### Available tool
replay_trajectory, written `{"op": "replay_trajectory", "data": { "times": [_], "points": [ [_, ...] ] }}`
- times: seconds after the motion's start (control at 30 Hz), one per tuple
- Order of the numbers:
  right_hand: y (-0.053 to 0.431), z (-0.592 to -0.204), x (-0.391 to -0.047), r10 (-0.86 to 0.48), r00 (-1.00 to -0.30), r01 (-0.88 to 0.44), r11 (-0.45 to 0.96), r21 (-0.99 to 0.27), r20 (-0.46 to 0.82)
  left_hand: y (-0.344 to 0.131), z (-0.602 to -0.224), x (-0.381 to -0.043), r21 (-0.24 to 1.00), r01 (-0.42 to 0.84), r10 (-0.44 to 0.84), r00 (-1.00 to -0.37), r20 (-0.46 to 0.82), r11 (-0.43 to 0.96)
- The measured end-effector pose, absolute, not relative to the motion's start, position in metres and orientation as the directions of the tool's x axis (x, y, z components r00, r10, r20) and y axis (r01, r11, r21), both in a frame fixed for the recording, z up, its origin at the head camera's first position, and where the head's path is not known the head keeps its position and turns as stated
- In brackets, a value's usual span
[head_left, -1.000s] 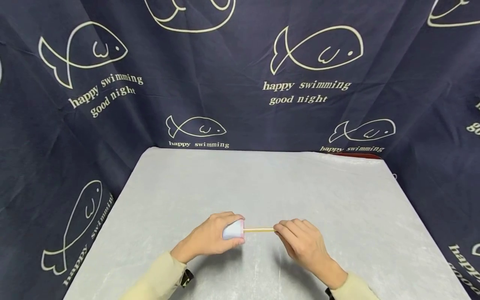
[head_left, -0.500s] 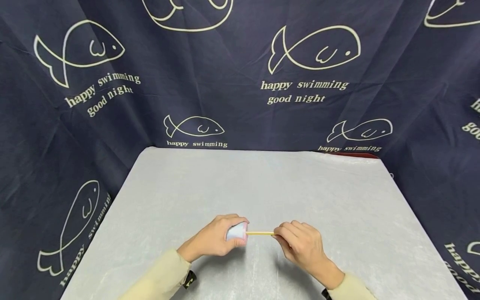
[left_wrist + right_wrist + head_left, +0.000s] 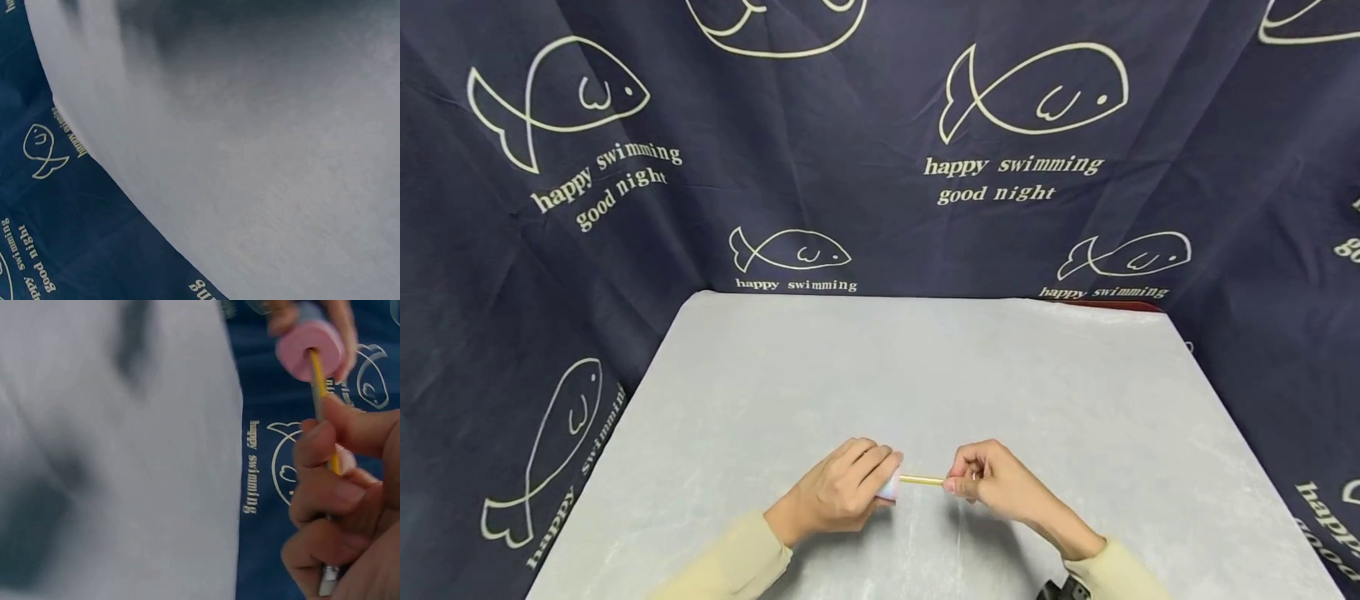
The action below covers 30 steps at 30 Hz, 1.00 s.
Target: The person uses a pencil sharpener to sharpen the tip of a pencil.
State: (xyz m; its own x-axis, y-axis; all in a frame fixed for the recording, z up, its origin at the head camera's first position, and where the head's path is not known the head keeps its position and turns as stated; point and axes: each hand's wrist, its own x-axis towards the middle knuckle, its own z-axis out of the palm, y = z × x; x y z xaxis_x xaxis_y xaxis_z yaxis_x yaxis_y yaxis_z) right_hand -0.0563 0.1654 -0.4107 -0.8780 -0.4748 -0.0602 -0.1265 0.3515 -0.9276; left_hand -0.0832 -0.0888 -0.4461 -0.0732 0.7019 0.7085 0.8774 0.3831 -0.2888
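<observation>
My left hand (image 3: 841,490) grips a pink and light-blue pencil sharpener (image 3: 889,487), fingers wrapped over its top so only the end shows. A yellow pencil (image 3: 922,480) runs into the hole in the sharpener's round pink face (image 3: 294,351). To the right, my right hand (image 3: 1003,485) pinches the pencil between thumb and fingers. In the right wrist view the other fingers curl along the pencil, and its metal-banded end (image 3: 329,579) shows below them. The left wrist view holds neither hand nor sharpener.
Both hands work over the near half of a table with a pale grey cloth (image 3: 880,367). A dark blue curtain (image 3: 880,150) with fish drawings and lettering hangs behind and at the sides. A red edge (image 3: 1112,306) peeks out at the back right.
My left hand has rolled over the sharpener, covering more of it. My right hand has turned on the pencil, fingertips now showing. Both have shifted slightly towards me.
</observation>
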Motion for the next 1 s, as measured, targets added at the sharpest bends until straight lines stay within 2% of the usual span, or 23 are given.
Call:
{"op": "replay_trajectory", "data": {
  "times": [0.07, 0.17, 0.27, 0.33, 0.4, 0.5, 0.6, 0.73, 0.9, 1.0],
  "points": [
    [0.168, -0.409, -0.057, -0.477, -0.870, -0.056, 0.344, -0.937, -0.123, -0.086, -0.446, -0.085, -0.313, 0.866, 0.697, -0.055, 0.715, 0.389],
    [0.169, -0.409, -0.056, -0.394, -0.917, -0.136, 0.472, -0.871, -0.070, -0.082, -0.441, -0.089, -0.293, 0.864, 0.706, -0.097, 0.702, 0.410],
    [0.167, -0.410, -0.053, -0.284, -0.952, -0.272, 0.622, -0.735, 0.111, -0.080, -0.432, -0.096, -0.213, 0.877, 0.720, -0.191, 0.667, 0.430],
    [0.166, -0.413, -0.053, -0.257, -0.922, -0.386, 0.673, -0.631, 0.290, -0.080, -0.425, -0.099, -0.110, 0.886, 0.724, -0.291, 0.625, 0.450],
    [0.166, -0.416, -0.055, -0.265, -0.836, -0.507, 0.707, -0.493, 0.480, -0.081, -0.418, -0.101, 0.055, 0.878, 0.712, -0.422, 0.561, 0.476],
    [0.167, -0.420, -0.059, -0.323, -0.653, -0.634, 0.728, -0.261, 0.685, -0.082, -0.409, -0.102, 0.344, 0.787, 0.675, -0.617, 0.405, 0.512],
    [0.167, -0.423, -0.064, -0.378, -0.479, -0.701, 0.708, -0.086, 0.793, -0.084, -0.404, -0.102, 0.547, 0.648, 0.642, -0.728, 0.241, 0.530],
    [0.165, -0.421, -0.067, -0.410, -0.305, -0.733, 0.677, 0.063, 0.860, -0.086, -0.402, -0.103, 0.706, 0.510, 0.656, -0.750, 0.087, 0.490],
    [0.160, -0.413, -0.065, -0.431, -0.172, -0.758, 0.632, 0.160, 0.886, -0.091, -0.400, -0.106, 0.845, 0.365, 0.743, -0.667, -0.055, 0.390],
    [0.156, -0.411, -0.063, -0.424, -0.117, -0.768, 0.612, 0.189, 0.898, -0.093, -0.401, -0.105, 0.913, 0.251, 0.776, -0.622, -0.103, 0.323]
  ]
}}
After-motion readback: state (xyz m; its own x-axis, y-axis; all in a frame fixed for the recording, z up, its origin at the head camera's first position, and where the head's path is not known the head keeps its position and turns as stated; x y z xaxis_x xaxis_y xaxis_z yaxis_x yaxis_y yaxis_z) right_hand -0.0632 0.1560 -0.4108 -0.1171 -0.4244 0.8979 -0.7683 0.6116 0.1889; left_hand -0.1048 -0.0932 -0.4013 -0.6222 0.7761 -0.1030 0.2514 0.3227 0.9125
